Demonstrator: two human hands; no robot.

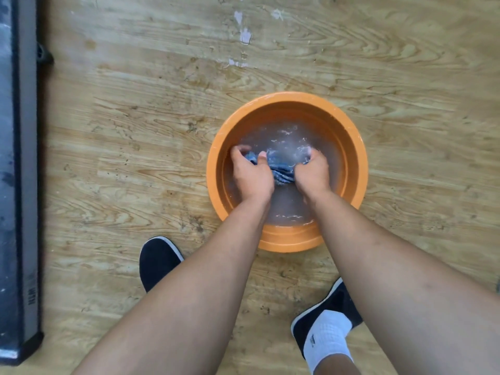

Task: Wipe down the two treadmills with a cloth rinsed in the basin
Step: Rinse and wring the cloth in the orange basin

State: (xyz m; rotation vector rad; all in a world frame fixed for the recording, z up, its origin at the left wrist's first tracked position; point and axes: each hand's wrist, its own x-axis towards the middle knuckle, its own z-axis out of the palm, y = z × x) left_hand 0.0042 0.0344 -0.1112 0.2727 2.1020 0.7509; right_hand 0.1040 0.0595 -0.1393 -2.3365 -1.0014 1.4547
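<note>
A person is rinsing a blue cloth (281, 173) in cloudy water (286, 205) at the centre of an orange basin (353, 136) on the wooden floor (135, 131). The left hand (251, 175) and right hand (312, 174) are both gripping it, fingers (237, 152) clamped round the fabric. A treadmill (19, 158) is lying at nine o'clock. Hard wringing is risking splashes over the rim, wetting the floor and inviting a slip.

Orange basin (213, 169), cloudy grey water (286, 205), blue streaked cloth (281, 173); tan wood-grain floor (135, 136), scuffed white at twelve o'clock; black, white-edged shoes (157, 262) and white sock (327, 336) at six; grey-and-black treadmill (16, 158) at nine.
</note>
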